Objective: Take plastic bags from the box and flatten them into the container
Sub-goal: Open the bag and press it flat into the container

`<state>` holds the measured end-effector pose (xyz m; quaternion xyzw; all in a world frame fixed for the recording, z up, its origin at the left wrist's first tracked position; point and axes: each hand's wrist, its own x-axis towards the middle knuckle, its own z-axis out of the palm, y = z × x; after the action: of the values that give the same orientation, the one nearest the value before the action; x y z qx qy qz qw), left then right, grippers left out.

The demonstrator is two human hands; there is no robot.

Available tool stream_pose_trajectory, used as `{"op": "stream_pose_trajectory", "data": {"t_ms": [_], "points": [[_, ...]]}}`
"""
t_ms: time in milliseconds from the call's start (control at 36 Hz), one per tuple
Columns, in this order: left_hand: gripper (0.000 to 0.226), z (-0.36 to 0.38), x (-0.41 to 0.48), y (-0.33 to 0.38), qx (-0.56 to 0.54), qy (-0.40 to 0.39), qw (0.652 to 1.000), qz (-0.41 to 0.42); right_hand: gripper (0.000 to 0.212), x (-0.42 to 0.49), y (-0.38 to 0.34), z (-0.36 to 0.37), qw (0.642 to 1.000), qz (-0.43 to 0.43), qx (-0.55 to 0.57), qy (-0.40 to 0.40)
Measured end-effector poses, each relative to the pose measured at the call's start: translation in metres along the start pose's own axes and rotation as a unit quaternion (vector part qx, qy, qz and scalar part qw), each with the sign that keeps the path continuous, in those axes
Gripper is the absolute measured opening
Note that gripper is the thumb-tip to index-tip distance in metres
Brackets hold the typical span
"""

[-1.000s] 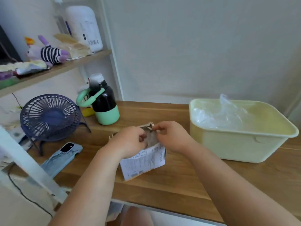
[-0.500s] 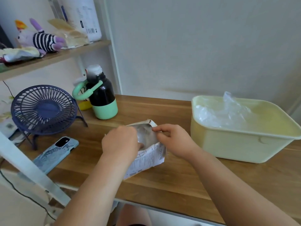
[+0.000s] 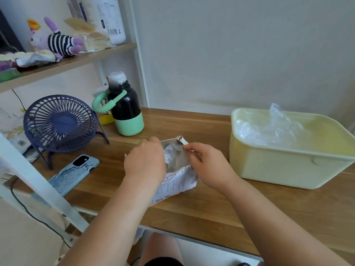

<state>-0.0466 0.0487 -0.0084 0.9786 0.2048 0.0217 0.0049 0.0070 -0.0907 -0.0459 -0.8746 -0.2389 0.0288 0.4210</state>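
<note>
Box (image 3: 177, 181) rim pinched by left hand (image 3: 146, 163) and right hand (image 3: 208, 167)

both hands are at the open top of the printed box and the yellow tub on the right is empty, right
No, the pale yellow plastic tub is not empty: the head view shows crumpled clear plastic bags in it. The left hand and right hand are at the small printed cardboard box's open top.
</note>
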Motion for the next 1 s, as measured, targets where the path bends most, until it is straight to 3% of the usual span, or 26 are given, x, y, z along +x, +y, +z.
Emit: {"op": "stream_pose_trajectory", "data": {"t_ms": [111, 222, 278, 333, 389, 528, 611, 695, 750, 917, 1000], "points": [[0.032, -0.004, 0.002, 0.0, 0.04, -0.044, 0.998, -0.004, 0.03, 0.0, -0.004, 0.0, 0.999, -0.016, -0.039, 0.022], [0.016, -0.007, 0.009, -0.005, 0.052, -0.076, 0.994, 0.05, 0.029, -0.001, -0.007, -0.001, 0.999, -0.006, -0.035, 0.028], [0.021, -0.007, 0.012, -0.009, 0.034, -0.075, 0.995, 0.063, 0.028, -0.003, -0.01, -0.001, 0.999, -0.001, -0.028, 0.022], [0.027, -0.006, 0.014, -0.014, -0.001, -0.067, 0.995, 0.074, 0.026, -0.004, -0.012, -0.003, 1.0, 0.006, -0.014, 0.017], [0.017, -0.007, 0.013, -0.018, -0.07, -0.061, 0.992, 0.085, 0.025, -0.003, -0.013, -0.005, 1.0, 0.008, -0.011, 0.016], [0.011, -0.007, 0.009, -0.03, -0.275, -0.045, 0.951, 0.135, 0.031, 0.002, -0.022, -0.008, 0.998, -0.01, -0.05, 0.026], [0.014, -0.004, 0.006, -0.035, -0.315, -0.03, 0.935, 0.159, 0.031, 0.004, -0.031, -0.01, 0.996, -0.054, -0.049, 0.046], [0.014, 0.0, 0.005, -0.041, -0.352, -0.009, 0.918, 0.181, 0.028, 0.007, -0.039, -0.005, 0.995, -0.089, -0.032, 0.015], [0.016, 0.003, 0.006, -0.045, -0.369, -0.005, 0.91, 0.191, 0.029, 0.009, -0.039, 0.0, 0.995, -0.09, -0.04, -0.019], [0.019, 0.013, 0.008, -0.054, -0.433, 0.012, 0.879, 0.201, 0.057, 0.014, -0.034, 0.009, 0.995, -0.057, -0.065, -0.059], [0.018, 0.014, 0.006, -0.057, -0.446, 0.024, 0.869, 0.213, 0.047, 0.016, -0.032, 0.009, 0.996, -0.05, -0.047, -0.06]]}}
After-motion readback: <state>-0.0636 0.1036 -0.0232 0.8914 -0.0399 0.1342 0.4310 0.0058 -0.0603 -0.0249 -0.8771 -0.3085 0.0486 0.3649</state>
